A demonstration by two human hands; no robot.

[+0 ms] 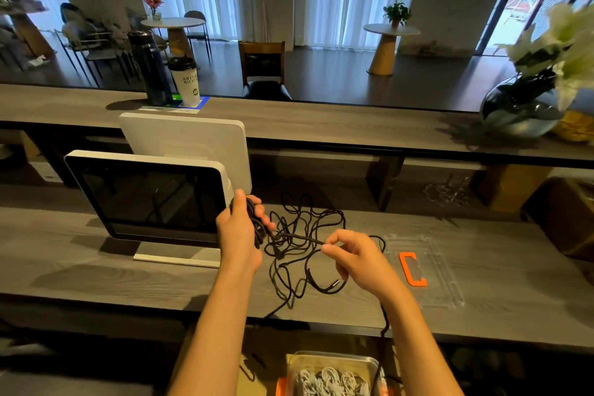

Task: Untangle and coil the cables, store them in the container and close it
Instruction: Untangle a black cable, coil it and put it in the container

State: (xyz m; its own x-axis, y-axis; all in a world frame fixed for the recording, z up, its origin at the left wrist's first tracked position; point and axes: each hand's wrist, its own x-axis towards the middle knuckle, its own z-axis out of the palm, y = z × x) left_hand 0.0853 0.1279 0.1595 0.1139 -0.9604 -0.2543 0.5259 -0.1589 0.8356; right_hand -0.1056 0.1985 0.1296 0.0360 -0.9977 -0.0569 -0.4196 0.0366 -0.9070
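A long black cable (299, 231) lies in loose tangled loops on the grey wooden counter (128, 273). My left hand (239, 230) grips a partly wound coil of it, held upright above the counter. To the right, my right hand (352, 255) pinches a strand that runs taut from the coil. One strand hangs over the counter's front edge. A clear container (334, 373) with orange clips sits below the edge and holds coiled grey cables. Its clear lid (424, 270) with an orange latch lies flat on the counter, right of my right hand.
A white point-of-sale screen (151, 196) stands on the counter to the left, close to my left hand. On the raised shelf behind are a dark bottle (149, 69), a paper cup (185, 80) and a glass vase (524, 109) with white flowers.
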